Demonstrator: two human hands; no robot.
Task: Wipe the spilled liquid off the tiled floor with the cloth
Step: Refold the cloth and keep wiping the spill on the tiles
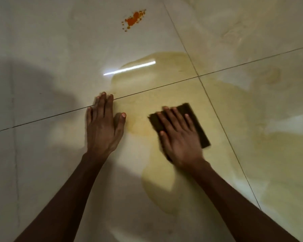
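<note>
Our right hand (179,137), fingers spread, presses the dark cloth (196,123) into the yellowish spill (164,95), our left hand (103,123) flat on the tiled floor (42,49); wiping seems mid-course, with broad strokes next.

Dim, warm, yellowish lighting is being shown throughout. A bright streak of glare (129,68) is being reflected off the wet tiled floor (42,41) at the far centre. A broad soft shadow (30,81) is being cast on the left, with a further one spreading across the near left. The right hand (178,135) and the near edge of the cloth (198,123) are being smeared by motion blur. The grout lines (217,117) are being bent slightly by wide-angle distortion.
</note>
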